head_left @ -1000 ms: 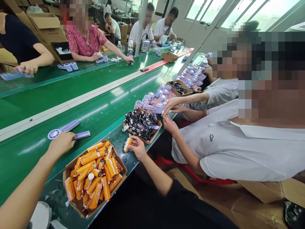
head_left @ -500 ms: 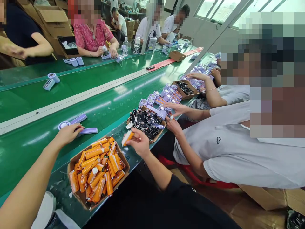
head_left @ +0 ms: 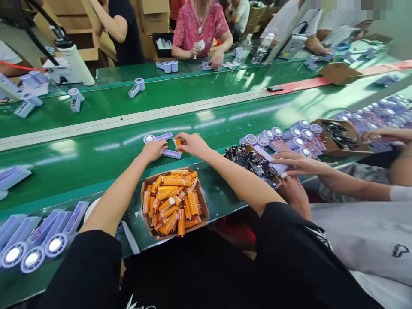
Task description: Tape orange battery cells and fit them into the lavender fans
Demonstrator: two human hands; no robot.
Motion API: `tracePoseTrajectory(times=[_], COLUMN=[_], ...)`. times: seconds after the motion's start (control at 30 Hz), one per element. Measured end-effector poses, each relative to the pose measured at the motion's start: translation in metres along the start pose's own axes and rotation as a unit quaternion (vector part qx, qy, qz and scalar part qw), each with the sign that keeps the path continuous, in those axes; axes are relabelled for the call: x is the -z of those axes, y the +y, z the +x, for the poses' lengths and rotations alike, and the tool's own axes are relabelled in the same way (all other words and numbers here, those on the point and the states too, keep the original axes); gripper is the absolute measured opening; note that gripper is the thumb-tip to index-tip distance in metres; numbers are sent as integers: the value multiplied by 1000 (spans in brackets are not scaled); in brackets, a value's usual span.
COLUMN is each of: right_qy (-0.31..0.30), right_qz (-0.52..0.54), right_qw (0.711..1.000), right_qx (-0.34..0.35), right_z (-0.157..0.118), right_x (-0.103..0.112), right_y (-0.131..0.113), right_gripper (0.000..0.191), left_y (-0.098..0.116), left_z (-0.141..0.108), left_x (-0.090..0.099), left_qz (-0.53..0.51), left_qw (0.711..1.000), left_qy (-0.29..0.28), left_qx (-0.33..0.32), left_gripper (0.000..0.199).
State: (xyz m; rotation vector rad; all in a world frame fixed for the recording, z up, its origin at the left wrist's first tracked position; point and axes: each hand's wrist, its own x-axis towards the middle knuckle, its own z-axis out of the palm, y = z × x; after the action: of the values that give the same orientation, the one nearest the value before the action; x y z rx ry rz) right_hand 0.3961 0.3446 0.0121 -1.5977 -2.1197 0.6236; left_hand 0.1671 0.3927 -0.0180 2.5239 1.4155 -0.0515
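Note:
A lavender handheld fan (head_left: pixel 149 138) lies on the green belt with its handle casing split into two halves. My left hand (head_left: pixel 153 151) is closed at the handle, fingers between the halves; the exact grip is partly hidden. In my right hand (head_left: pixel 194 145) I pinch an orange-wrapped cylindrical battery (head_left: pixel 178 145), held just right of the open casing. Below my hands stands a cardboard box (head_left: pixel 144 223), heaped with similar orange batteries (head_left: pixel 174 193), some with white patches and thin wires.
Several lavender fans (head_left: pixel 34 257) lie at the lower left, others (head_left: pixel 296 137) to the right. A co-worker's hands (head_left: pixel 298 165) work beside a box of black parts (head_left: pixel 247 159). Across the belt, a person in pink (head_left: pixel 201 30) handles parts near a plastic bottle (head_left: pixel 246 47).
My right hand has brought the battery from beside the black-parts box over to the open fan. My left hand stays at the fan. The view has swung left.

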Motion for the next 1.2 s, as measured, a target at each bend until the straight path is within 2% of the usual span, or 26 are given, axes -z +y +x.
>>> tracePoseTrajectory(times=[0.07,0.13,0.37,0.47,0.57,0.63,0.8,0.87,0.97,1.03,1.13,1.2], right_qy=[-20,-33,-96,-128,-153,-165,-194,-199,-187,-165,-138,-134], right_qz=[-86,-129,-210,-243,-275,-284,-282,-279,-276,-282,-293,-298], right_qw=[996,991,972,960,946,941,937,937,940,944,946,945], right_qx=[7,18,51,52,80,78,70,74,71,46,-7,-22], right_z=[-2,-3,1,-2,3,10,17,16,14,11,-1,-19], right_x=[-5,-10,-8,-7,-12,-18,-19,-13,-3,2,9,16], right_y=[3,2,-6,-11,-9,-7,-13,-13,-8,-4,-3,-10], right_gripper=[42,40,35,43,48,44,38,36,36,35,34,36], left_y=[0,1,12,18,17,15,11,3,-15,-24,-27,-25], left_z=[2,3,9,11,19,26,33,33,35,38,42,39], left_x=[-3,-4,-1,6,8,5,2,8,20,23,21,20], left_qz=[-6,-11,-8,1,13,17,-42,-95,-133,-110,-89,-82], left_qw=[1000,1000,1000,1000,1000,1000,999,995,986,990,996,995], left_qy=[1,4,-1,-8,-10,-10,-8,20,98,89,28,37], left_qx=[-4,-8,-2,-3,-10,-13,-14,-27,-15,-5,9,40], left_gripper=[34,33,34,36,42,45,45,46,52,52,59,64])
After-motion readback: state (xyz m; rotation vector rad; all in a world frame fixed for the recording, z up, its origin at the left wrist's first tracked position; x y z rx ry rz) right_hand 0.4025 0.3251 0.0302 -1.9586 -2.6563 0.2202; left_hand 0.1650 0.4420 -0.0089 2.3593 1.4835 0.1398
